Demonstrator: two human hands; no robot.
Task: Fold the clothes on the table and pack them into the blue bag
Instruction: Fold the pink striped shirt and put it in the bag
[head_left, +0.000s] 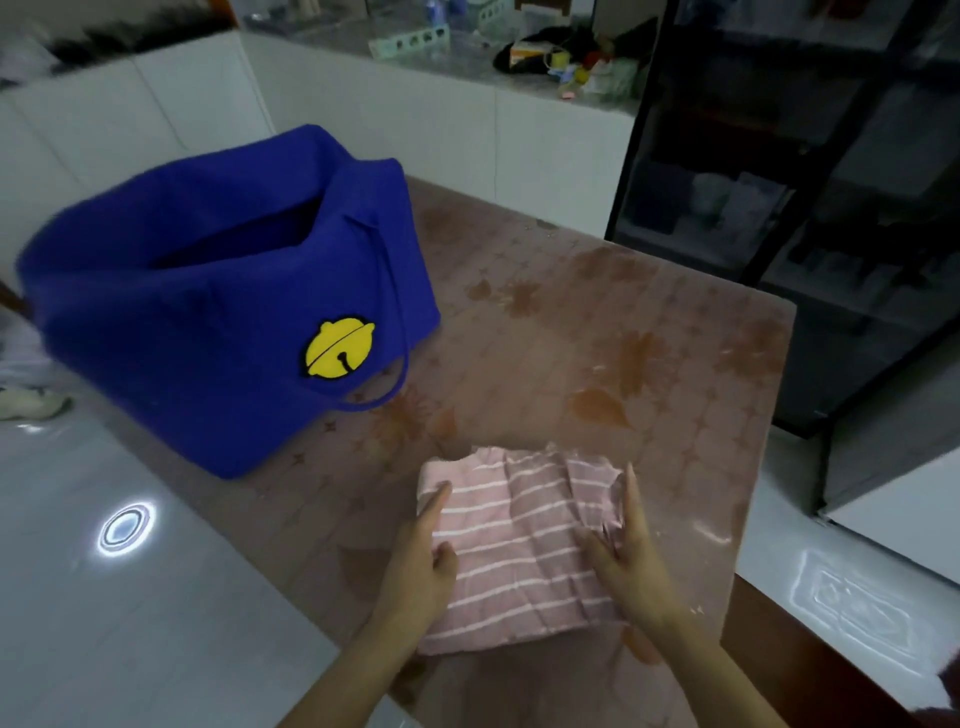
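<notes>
A pink shirt (519, 545) with thin white stripes lies folded into a rough square on the near part of a table (649, 322), which has a brownish cover printed with leaves. A person's two hands frame it. The left hand (421, 556) lies along the shirt's left edge with its fingers straight and pointing away, the thumb resting on top of the cloth. The right hand (628, 561) is flat on the shirt's right side, fingers straight and together, thumb spread out onto the fabric. Neither hand lifts the shirt.

The blue bag (208, 312) stands on the far left of the table, well apart from the shirt. Its mouth is open and a yellow bell patch (337, 348) faces the camera.
</notes>
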